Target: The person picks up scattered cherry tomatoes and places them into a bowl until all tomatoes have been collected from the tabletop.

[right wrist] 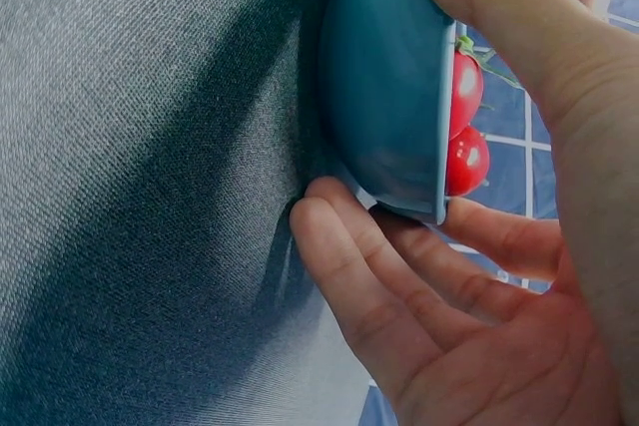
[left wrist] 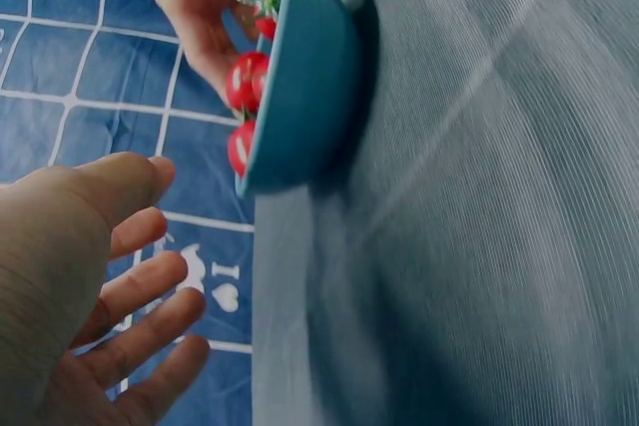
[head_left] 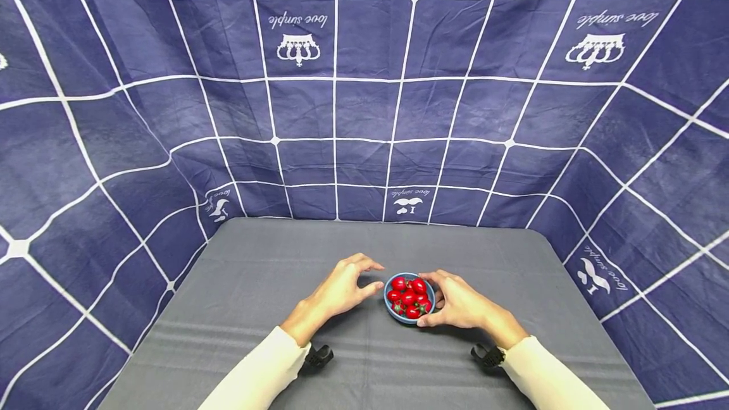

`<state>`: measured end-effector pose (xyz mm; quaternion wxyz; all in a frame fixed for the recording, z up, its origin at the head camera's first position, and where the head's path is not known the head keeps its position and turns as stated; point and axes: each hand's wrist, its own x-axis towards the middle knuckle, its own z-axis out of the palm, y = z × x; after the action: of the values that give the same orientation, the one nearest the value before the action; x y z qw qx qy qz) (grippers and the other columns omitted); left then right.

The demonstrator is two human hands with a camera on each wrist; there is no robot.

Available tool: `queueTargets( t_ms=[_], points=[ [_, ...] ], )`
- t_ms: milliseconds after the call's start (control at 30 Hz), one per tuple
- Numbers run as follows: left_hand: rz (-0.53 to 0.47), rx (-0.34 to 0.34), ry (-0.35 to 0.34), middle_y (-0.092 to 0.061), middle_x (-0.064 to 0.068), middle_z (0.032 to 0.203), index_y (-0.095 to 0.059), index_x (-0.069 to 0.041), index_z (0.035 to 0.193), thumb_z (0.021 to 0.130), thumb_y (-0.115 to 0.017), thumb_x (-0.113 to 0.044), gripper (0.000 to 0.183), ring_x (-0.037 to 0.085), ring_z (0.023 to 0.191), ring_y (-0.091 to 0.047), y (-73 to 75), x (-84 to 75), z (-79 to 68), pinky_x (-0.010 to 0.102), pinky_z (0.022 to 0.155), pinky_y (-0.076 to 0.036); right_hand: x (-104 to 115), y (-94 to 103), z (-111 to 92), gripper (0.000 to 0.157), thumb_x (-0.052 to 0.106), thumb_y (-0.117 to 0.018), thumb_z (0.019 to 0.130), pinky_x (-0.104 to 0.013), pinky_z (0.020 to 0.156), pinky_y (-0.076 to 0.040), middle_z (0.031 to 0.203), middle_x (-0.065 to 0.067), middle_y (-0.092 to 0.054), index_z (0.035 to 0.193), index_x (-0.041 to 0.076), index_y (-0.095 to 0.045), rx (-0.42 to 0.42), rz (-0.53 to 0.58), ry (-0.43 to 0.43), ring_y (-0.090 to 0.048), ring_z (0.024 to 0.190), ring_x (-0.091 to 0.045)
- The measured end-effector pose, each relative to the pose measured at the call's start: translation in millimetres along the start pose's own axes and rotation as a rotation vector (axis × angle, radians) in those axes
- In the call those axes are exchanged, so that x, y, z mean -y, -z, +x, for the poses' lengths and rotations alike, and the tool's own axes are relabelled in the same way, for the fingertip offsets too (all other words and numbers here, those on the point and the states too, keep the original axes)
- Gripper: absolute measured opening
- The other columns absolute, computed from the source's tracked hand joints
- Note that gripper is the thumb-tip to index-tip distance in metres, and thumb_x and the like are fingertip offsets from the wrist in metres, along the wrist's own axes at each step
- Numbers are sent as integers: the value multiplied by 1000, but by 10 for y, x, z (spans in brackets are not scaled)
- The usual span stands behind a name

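A blue bowl (head_left: 409,323) heaped with several red cherry tomatoes (head_left: 409,297), some with green stems, is upright on the grey table or just above it; I cannot tell which. My right hand (head_left: 458,301) holds the bowl from its right side, thumb at the near rim and index finger at the far rim. In the right wrist view, its other fingers (right wrist: 374,276) lie low beside the bowl wall. To the left of the bowl is my left hand (head_left: 342,286), apart from it, with fingers spread and nothing in them.
A grey cloth (head_left: 273,252) covers the table. Blue fabric with white grid lines (head_left: 364,106) hangs behind and along both sides. Black straps (head_left: 320,355) sit at both wrists, below the cream sleeves.
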<state>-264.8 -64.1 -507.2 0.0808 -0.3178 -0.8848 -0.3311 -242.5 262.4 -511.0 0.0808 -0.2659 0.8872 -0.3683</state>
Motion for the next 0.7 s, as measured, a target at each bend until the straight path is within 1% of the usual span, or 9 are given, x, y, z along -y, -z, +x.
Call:
queueTargets(
  t_ms=[233,367,467,533,600,700],
  points=[
    [18,-9,47,-82,9,130,-84,-11,134,103,-90,-24,34,35,124,-82,104,167,-145,50,110,-68,16,-31,-18,102,40,-109,80,-25,80,-68,133,-15,-72,157,-6,-61,-20,-81,-12,-71,85,0],
    [51,-26,62,-82,9,130,-84,-9,135,102,-91,-22,36,34,123,-82,153,248,-231,52,110,-67,26,-72,-28,103,43,-109,80,-26,81,-68,133,-14,-72,158,-5,-61,-32,-95,-26,-70,87,0],
    [92,-24,84,-81,7,132,-83,-11,136,102,-92,-25,38,31,126,-81,191,297,-284,52,112,-66,15,-104,-44,103,46,-108,82,-24,82,-66,133,-10,-72,160,-2,-60,-50,-124,-28,-68,89,2],
    [117,-15,108,-80,5,134,-83,-13,137,102,-91,-28,39,30,129,-80,219,321,-319,52,114,-65,6,-133,-65,103,49,-106,83,-23,83,-64,132,-7,-72,161,1,-60,-69,-162,-27,-66,90,4],
    [133,0,133,-79,5,137,-82,-15,140,103,-91,-31,42,30,133,-79,246,345,-354,53,116,-64,-1,-164,-94,107,53,-105,83,-23,84,-62,133,-4,-72,164,1,-58,-88,-201,-24,-65,92,5],
    [160,2,152,-79,7,138,-81,-15,141,102,-91,-32,44,33,134,-78,276,375,-412,56,116,-63,7,-196,-147,115,61,-103,82,-27,87,-63,140,-4,-71,169,3,-53,-113,-255,-34,-69,97,4]
  ],
)
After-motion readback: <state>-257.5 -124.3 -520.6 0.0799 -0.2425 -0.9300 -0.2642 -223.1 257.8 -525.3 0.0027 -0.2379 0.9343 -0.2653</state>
